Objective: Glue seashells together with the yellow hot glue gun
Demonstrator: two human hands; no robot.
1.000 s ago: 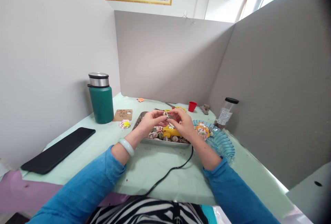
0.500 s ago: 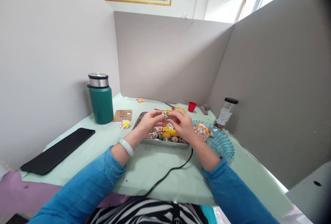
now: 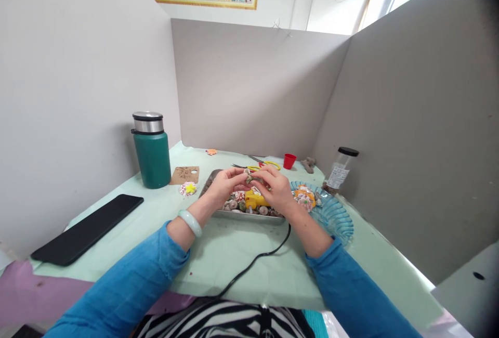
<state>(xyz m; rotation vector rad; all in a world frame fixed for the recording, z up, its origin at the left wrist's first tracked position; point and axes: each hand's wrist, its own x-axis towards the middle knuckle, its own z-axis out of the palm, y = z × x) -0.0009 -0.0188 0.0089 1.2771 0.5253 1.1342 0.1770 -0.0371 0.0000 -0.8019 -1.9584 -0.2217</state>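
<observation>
Between the fingertips of both hands is a small fabric piece (image 3: 248,176), pale and greenish, too small to make out fully. My left hand (image 3: 226,184) pinches it from the left, and a pale green bangle circles that wrist. From the right, my right hand (image 3: 273,186) closes thumb and fingers on the same piece. Just below them lies a metal tray (image 3: 249,217) holding several small round fabric pieces (image 3: 233,205) and a yellow glue gun (image 3: 255,200), partly covered by my right hand. A black cord (image 3: 253,261) runs from the tray toward my lap.
On the left stand a green bottle (image 3: 152,158) and a long black pad (image 3: 89,229). A brown card (image 3: 185,174) and a flower-topped disc (image 3: 188,188) lie near the tray. Behind are scissors (image 3: 268,164) and a red cup (image 3: 289,161); rightward, a blue plate (image 3: 337,218) and a jar (image 3: 340,171).
The fingers have shifted slightly around the small piece, which seems turned a little. Both hands stay over the tray; nothing else has visibly moved.
</observation>
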